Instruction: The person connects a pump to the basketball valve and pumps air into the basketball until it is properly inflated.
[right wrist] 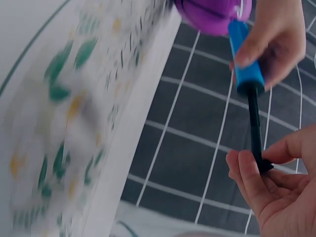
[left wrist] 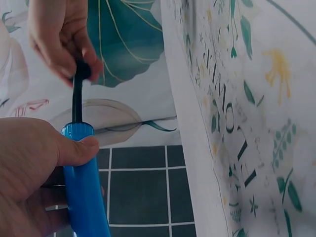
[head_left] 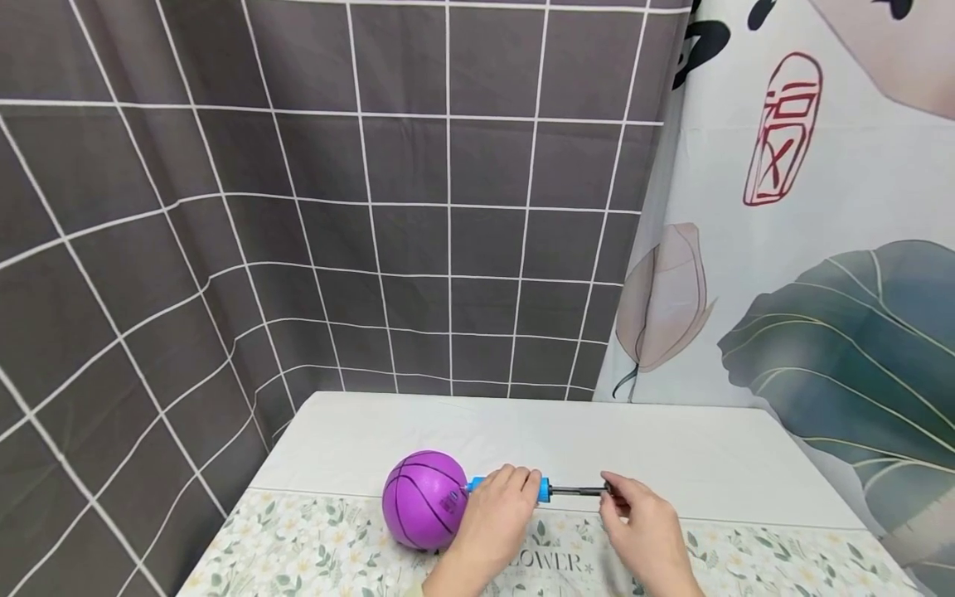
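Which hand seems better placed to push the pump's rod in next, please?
Probably the right hand: it pinches the black handle of the extended rod; the left hand grips the blue barrel.

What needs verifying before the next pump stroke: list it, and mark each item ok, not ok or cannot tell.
1. Blue pump gripped: ok, the left hand is wrapped round its barrel.
2. Black handle held: ok, the right hand pinches it.
3. Black rod drawn out and straight: ok, it extends from the barrel in line with it.
4. Purple ball steadied by a hand's grip: not ok, both hands are busy at the pump.
5. Nozzle fully seated in the ball: cannot tell, only that the pump's tip end meets it.
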### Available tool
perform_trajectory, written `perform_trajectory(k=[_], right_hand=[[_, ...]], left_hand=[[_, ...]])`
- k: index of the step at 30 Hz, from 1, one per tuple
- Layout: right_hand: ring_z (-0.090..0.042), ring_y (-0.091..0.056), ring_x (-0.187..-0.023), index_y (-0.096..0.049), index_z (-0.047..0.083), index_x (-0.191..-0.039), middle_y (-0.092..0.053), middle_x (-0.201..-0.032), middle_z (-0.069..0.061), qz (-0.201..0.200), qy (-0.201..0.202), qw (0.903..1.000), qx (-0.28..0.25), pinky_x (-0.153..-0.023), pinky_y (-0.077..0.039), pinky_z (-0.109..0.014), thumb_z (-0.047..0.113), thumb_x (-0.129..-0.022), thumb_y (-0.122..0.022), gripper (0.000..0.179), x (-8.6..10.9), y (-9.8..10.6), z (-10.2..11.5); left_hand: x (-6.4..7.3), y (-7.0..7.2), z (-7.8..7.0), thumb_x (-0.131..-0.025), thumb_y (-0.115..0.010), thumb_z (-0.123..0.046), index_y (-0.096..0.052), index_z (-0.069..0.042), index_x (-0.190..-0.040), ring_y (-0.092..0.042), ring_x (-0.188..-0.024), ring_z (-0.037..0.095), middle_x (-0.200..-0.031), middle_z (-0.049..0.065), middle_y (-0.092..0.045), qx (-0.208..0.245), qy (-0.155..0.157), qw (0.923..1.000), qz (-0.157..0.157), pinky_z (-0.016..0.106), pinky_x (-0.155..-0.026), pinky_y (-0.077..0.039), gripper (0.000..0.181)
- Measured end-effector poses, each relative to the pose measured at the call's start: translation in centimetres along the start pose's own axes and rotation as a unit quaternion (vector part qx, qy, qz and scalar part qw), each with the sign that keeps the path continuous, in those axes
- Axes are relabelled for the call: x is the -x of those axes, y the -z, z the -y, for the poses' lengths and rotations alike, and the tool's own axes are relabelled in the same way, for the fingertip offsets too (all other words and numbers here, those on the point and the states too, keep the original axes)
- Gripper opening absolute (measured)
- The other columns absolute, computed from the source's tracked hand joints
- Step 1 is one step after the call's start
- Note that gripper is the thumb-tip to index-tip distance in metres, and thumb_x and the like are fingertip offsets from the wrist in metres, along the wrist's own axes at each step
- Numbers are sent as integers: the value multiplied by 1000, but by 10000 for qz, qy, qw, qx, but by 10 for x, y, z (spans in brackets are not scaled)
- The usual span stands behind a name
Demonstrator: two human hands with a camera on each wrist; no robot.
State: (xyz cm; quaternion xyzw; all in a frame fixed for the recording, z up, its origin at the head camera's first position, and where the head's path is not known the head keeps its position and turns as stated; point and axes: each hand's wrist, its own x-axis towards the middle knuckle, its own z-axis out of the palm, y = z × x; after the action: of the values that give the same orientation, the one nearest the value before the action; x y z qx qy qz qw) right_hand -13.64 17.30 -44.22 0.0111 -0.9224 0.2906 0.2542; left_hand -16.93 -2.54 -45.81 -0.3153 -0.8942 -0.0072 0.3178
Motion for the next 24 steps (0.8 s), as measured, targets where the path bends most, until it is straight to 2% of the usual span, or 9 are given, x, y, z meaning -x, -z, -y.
perform_trajectory(k=[4,8,14,19,24], right_hand=[[-12,-68,-69,-75,-2,-106,-75,-90,-9,-86,270,9996,-79,-59,-57,-26,-1,-85,-72,22,2,-12,12],[-10,-68,-69,-75,-1,-106,-74,-92,-8,189,304,9991,-237,-60,-57,-24,0,-85,-73,21,1,-17,20],[-9,-68,-74,-75,1,-110,-74,-95,-5,699,-243,9951,-656,-64,-57,-18,2,-87,-72,23,-1,-13,18],[-9,-68,-74,-74,-1,-112,-74,-96,-7,676,-421,9943,-711,-65,-58,-18,2,-86,-72,26,-2,-4,6],[-7,-68,-73,-74,0,-115,-75,-94,-6,649,-712,9938,-554,-65,-57,-19,5,-87,-70,29,-5,10,-11]], left_hand=[[-1,-1,-6,-79,-82,-13,-68,-11,-113,-63,-93,11,-101,-2,-68,-83,-96,9999,66,24,-88,-56,37],[-2,-2,-9,-85,-80,-19,-68,-11,-112,-62,-91,10,-99,-3,-68,-105,-117,9999,13,23,-86,-56,30],[-3,-3,-6,-83,-83,-27,-69,-14,-114,-65,-92,9,-103,-5,-69,156,70,9998,-42,23,-86,-56,36],[0,-1,-3,-83,-82,-32,-70,-16,-120,-67,-98,10,-108,-5,-71,230,246,9993,187,27,-93,-55,42],[3,1,4,-84,-80,-30,-69,-18,-125,-66,-105,11,-114,-5,-71,254,505,9975,418,30,-99,-53,44]])
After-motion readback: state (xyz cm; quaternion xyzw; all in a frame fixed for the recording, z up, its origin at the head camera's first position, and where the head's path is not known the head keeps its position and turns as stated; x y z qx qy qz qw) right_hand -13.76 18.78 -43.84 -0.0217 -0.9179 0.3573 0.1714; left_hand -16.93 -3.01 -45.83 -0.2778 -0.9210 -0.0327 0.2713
